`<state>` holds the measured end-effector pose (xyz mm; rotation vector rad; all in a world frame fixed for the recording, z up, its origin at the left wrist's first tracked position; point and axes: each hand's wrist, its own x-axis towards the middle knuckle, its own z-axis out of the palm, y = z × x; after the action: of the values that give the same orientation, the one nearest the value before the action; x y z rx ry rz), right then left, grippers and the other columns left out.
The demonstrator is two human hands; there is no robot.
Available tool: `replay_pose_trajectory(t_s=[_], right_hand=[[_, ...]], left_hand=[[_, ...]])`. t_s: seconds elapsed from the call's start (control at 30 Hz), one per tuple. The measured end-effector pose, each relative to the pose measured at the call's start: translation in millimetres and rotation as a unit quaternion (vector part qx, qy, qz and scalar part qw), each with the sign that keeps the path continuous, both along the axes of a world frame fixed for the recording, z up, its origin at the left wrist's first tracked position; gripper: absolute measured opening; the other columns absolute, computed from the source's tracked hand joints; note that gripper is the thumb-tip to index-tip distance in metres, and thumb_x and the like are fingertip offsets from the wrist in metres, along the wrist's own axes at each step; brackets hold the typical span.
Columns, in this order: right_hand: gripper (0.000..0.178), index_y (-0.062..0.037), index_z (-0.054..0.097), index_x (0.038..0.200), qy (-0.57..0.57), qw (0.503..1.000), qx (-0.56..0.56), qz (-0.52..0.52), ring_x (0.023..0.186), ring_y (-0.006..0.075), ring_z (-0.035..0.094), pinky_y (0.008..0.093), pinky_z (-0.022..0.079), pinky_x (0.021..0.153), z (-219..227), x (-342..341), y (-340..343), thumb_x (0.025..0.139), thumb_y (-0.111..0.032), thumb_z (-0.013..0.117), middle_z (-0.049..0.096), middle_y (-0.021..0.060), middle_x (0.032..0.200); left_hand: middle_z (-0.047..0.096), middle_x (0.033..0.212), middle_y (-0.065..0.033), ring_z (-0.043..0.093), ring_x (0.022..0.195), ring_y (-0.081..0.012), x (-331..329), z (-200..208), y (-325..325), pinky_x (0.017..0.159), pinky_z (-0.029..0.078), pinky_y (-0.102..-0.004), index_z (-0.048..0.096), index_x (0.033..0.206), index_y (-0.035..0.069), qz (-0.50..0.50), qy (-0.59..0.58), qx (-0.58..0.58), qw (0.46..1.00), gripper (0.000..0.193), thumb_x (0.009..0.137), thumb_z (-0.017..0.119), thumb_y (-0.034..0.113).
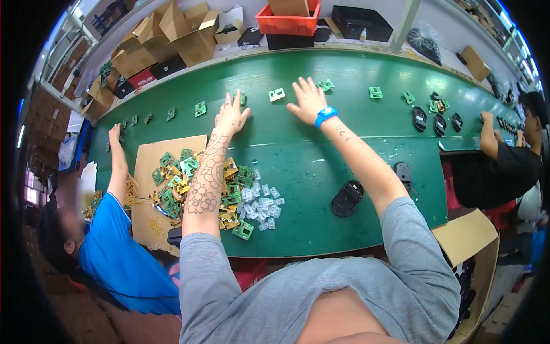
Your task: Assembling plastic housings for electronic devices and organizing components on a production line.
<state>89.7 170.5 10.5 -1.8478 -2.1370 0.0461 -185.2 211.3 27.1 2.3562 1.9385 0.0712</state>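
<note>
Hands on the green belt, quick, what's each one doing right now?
Left hand: open, flat on the green belt, holding nothing.
Right hand: open, fingers spread, holding nothing, beside a small white part.

belt [321,155]: green
wristband [325,115]: bright blue
crate [286,25]: red
circuit boards [172,192]: green and yellow
clips [262,203]: pale clear
shells [346,199]: black
co-worker's shirt [114,258]: blue
left forearm [206,175]: flower-patterned tattoo

Counted: two black mouse shells [346,199] on the near table, three more [439,122] on the belt, one red bin [286,24], three people; heaped circuit boards [177,172] uncountable
</note>
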Motion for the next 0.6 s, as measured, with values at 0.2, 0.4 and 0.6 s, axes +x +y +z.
replay_pose_trajectory(t_s=[0.2, 0.4, 0.6], right_hand=[[0.074, -0.0048, 0.042, 0.151, 0.004, 0.988, -0.107, -0.107, 0.152, 0.0404, 0.023, 0.0591, 0.037, 0.113, 1.9, 62.1, -5.5, 0.091, -0.044, 0.060, 0.028, 0.0196, 0.163], [0.070, -0.0057, 0.046, 0.147, -0.015, 0.994, -0.023, -0.101, 0.148, 0.0417, 0.032, 0.0544, 0.041, 0.112, -9.9, 53.2, -22.1, 0.090, -0.043, 0.063, 0.035, 0.0216, 0.159], [0.054, -0.0063, 0.067, 0.120, -0.056, 0.944, 0.272, -0.179, 0.118, 0.0410, 0.057, 0.0555, 0.050, 0.090, -17.2, 154.5, -21.5, 0.076, -0.037, 0.063, 0.060, 0.0206, 0.134]], left_hand=[[0.053, 0.147, -0.0198, 0.057, 0.128, -0.0358, 18.7, 74.0, -67.7, 0.105, 0.048, -0.0426, 0.043, 0.150, 0.003, -0.123, -0.062, -0.030, 0.990, 0.066, 0.100, 0.052, 0.044], [0.056, 0.143, -0.0201, 0.057, 0.128, -0.0356, 48.1, 102.9, -233.0, 0.106, 0.046, -0.0424, 0.052, 0.144, 0.002, -0.162, -0.177, -0.042, 0.970, 0.056, 0.099, 0.057, 0.035], [0.049, 0.150, -0.0196, 0.047, 0.138, -0.0394, 30.0, 25.1, -319.4, 0.114, 0.036, -0.0505, 0.050, 0.147, 0.004, -0.101, -0.177, 0.082, 0.976, 0.059, 0.096, 0.061, 0.033]])
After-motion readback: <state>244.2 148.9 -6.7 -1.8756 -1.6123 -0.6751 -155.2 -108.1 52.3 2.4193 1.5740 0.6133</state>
